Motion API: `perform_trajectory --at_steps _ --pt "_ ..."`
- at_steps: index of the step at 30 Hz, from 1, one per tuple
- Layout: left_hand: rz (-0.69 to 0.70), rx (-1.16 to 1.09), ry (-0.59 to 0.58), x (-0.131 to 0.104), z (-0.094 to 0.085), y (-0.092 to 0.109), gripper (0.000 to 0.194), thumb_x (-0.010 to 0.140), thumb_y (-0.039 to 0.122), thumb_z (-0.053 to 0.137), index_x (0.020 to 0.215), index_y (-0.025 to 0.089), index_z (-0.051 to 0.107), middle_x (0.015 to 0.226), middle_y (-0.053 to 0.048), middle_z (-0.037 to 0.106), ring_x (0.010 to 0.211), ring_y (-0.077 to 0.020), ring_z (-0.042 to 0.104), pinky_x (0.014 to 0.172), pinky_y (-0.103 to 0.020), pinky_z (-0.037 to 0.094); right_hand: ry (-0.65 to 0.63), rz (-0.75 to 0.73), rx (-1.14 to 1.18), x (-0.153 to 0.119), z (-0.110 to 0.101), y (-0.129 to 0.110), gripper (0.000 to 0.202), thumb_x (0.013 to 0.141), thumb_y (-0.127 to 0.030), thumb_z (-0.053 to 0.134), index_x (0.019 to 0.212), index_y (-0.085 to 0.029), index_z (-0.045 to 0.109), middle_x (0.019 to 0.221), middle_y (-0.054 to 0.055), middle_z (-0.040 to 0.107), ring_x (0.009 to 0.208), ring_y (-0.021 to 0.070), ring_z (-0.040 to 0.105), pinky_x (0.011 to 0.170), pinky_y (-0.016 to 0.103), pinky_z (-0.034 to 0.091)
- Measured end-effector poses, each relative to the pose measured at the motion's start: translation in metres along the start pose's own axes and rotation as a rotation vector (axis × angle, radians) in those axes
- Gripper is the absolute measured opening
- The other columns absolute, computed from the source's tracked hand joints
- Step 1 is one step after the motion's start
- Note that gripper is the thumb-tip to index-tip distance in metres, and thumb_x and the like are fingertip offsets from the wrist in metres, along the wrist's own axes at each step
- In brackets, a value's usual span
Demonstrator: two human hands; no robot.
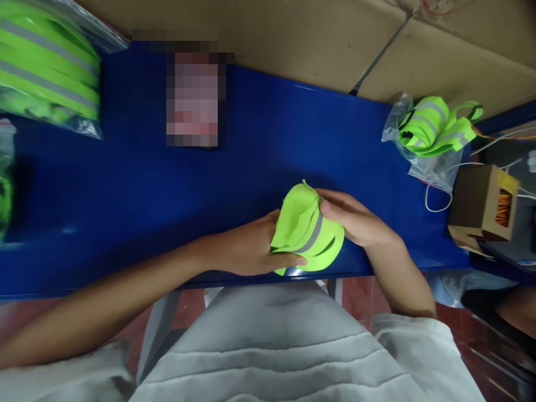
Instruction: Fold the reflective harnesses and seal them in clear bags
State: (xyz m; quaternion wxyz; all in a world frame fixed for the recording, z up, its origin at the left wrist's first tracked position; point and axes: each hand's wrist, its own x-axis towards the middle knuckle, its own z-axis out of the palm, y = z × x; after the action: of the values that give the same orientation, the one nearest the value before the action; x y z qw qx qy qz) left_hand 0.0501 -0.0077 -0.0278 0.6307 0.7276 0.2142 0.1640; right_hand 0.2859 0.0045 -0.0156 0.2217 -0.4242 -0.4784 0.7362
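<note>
Between my two hands is a folded neon-yellow reflective band (307, 229) with a grey stripe, held just above the table's front edge. My left hand (255, 245) grips it from the left, thumb across its lower front and the other fingers hidden behind. On the upper right side, my right hand (347, 215) is closed on the same band, its thumb against the fabric and its fingers partly behind it. Some layers of the band stand loosely apart, leaving a dark gap near the lower right.
Rolled reflective bands (427, 125) lie on a clear plastic bag at the right. A small cardboard box (477, 204) and white cables are beside them. Bagged reflective material (50, 67) fills the back left of the blue table (138, 190). Large cartons (293, 39) line the back; a blurred-out item lies before them.
</note>
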Motion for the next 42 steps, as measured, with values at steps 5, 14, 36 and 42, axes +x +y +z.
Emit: perform_trajectory --at_steps 5,14,36,42 --pt "0.012 -0.029 -0.014 -0.001 -0.004 0.005 0.02 0.101 0.034 0.063 0.103 0.015 0.069 0.088 -0.004 0.077 0.079 -0.0166 0.069 0.08 -0.028 0.056 -0.002 -0.042 0.101 -0.004 -0.007 -0.002 0.042 0.09 -0.052 0.08 0.122 -0.025 0.074 0.106 0.001 0.078 0.091 0.0154 0.074 0.082 0.024 0.061" --pt "-0.166 -0.181 -0.069 0.003 -0.024 0.002 0.036 0.099 0.046 0.067 0.086 0.013 0.073 0.066 -0.002 0.073 0.058 -0.0118 0.068 0.057 -0.018 0.05 0.122 -0.141 0.023 -0.011 -0.012 -0.007 0.042 0.091 -0.054 0.078 0.119 -0.024 0.07 0.104 0.003 0.077 0.088 0.0176 0.074 0.076 0.027 0.061" --pt "-0.248 -0.198 0.1 0.008 -0.01 -0.001 0.029 0.09 0.042 0.072 0.081 0.015 0.067 0.073 0.0 0.068 0.067 -0.0123 0.06 0.06 -0.021 0.044 0.288 -0.374 -0.819 -0.01 0.022 0.003 0.089 0.086 -0.058 0.081 0.16 -0.023 0.047 0.156 0.012 0.06 0.141 0.0322 0.061 0.118 0.046 0.052" --pt "-0.272 -0.423 -0.026 0.009 -0.016 0.006 0.028 0.08 0.038 0.085 0.082 0.015 0.067 0.072 0.003 0.061 0.067 -0.0112 0.054 0.061 -0.021 0.043 0.257 -0.288 -0.598 -0.013 0.019 -0.004 0.068 0.09 -0.047 0.08 0.151 -0.025 0.058 0.138 0.006 0.074 0.121 0.0278 0.073 0.103 0.04 0.061"
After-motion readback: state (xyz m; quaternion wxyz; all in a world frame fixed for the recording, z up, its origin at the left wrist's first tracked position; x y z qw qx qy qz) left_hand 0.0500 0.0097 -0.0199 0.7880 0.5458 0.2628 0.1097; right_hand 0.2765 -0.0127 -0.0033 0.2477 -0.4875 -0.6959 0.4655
